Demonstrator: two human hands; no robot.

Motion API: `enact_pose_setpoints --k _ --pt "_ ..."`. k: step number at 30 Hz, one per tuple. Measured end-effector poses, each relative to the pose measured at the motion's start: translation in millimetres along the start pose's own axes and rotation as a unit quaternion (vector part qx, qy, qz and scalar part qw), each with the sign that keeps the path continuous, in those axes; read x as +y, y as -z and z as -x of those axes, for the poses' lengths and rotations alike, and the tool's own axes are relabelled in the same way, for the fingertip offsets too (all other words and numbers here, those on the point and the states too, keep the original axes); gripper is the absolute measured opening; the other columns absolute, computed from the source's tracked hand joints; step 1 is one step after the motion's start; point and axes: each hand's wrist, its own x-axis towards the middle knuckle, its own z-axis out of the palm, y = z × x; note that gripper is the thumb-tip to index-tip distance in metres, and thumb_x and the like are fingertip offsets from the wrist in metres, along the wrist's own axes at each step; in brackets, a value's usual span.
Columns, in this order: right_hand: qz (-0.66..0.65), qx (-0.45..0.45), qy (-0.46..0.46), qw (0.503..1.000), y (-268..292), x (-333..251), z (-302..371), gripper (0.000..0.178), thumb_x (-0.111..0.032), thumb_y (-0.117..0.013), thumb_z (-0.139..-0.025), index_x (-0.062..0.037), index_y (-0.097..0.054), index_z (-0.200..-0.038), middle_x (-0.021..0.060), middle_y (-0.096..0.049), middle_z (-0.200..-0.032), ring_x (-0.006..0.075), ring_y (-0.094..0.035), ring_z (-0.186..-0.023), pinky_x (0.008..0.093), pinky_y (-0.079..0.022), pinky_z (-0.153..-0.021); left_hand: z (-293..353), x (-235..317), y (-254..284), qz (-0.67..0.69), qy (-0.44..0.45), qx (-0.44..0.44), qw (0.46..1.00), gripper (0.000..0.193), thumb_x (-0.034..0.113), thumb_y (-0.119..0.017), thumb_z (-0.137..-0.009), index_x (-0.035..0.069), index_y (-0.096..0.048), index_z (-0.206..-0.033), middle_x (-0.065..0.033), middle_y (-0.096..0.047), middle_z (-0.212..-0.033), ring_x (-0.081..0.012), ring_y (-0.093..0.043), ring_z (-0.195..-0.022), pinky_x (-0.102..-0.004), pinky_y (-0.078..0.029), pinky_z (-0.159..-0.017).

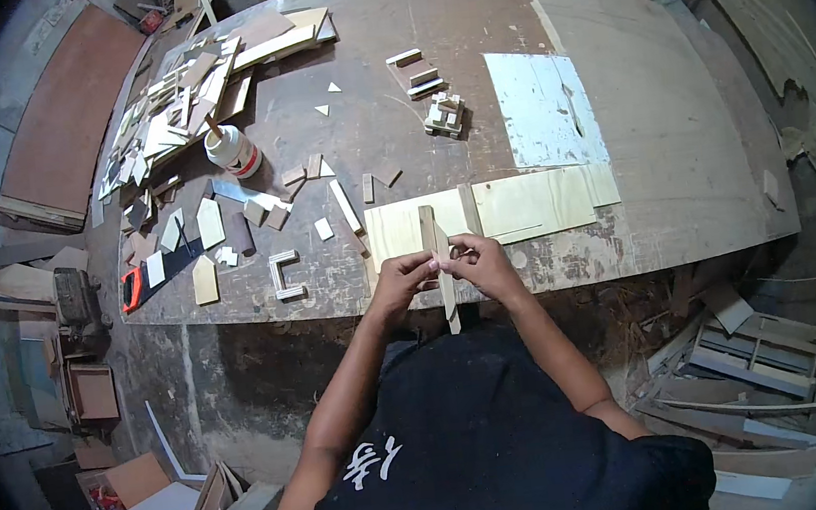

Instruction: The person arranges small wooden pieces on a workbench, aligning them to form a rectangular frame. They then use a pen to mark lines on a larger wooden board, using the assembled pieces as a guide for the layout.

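Close to the table's front edge, my left hand (403, 282) and my right hand (484, 265) meet with fingers pinched around narrow wooden strips (450, 303). The strips stand lengthwise away from me, one browner and one paler, lying against each other; the fingers hide where they join. Just beyond my hands lies a pale wooden board (533, 202), with a brown wooden strip (469, 210) resting across it. Left of my left hand, a small C-shaped wooden piece (277, 276) sits on the table.
A white glue bottle (233, 152) with a stick in it stands near a heap of wood scraps (166, 121). An orange-handled saw (133, 287) lies at the left edge. Small wooden assemblies (445, 115) and a white-painted panel (538, 114) are farther back.
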Motion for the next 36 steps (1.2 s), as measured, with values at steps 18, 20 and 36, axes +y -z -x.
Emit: enact_pose_setpoints --k 18,20,36 --pt "-0.058 0.005 0.06 0.997 16.4 -7.8 -31.0 0.041 -0.013 -0.079 -0.081 0.0049 -0.065 -0.116 0.003 -0.066 -0.082 0.0078 -0.06 -0.071 0.0248 -0.052 -0.063 -7.0 10.3 -5.2 0.087 0.006 -0.143 0.986 0.037 0.022 -0.065 -0.094 0.001 -0.062 -0.125 -0.0073 -0.067 -0.113 -0.0176 -0.064 -0.101 -0.0355 -0.051 -0.091" --pt "-0.097 -0.011 0.046 0.994 14.4 -15.6 -27.3 0.041 -0.012 -0.079 -0.082 0.005 -0.065 -0.116 0.0028 -0.066 -0.08 0.0076 -0.06 -0.07 0.0244 -0.052 -0.062 -6.7 4.9 -1.3 0.113 0.014 -0.156 0.981 0.036 0.023 -0.066 -0.094 0.001 -0.063 -0.122 -0.0069 -0.068 -0.112 -0.0174 -0.064 -0.101 -0.0357 -0.051 -0.091" --pt "-0.142 0.02 0.051 0.988 4.1 -15.0 -28.5 0.04 -0.004 -0.075 -0.083 0.0081 -0.061 -0.118 0.0042 -0.067 -0.082 0.0081 -0.061 -0.07 0.0229 -0.052 -0.061 -5.2 7.8 -6.1 0.15 0.009 -0.147 0.978 0.042 0.024 -0.067 -0.092 0.001 -0.058 -0.126 -0.009 -0.067 -0.115 -0.0181 -0.065 -0.106 -0.0327 -0.051 -0.093"
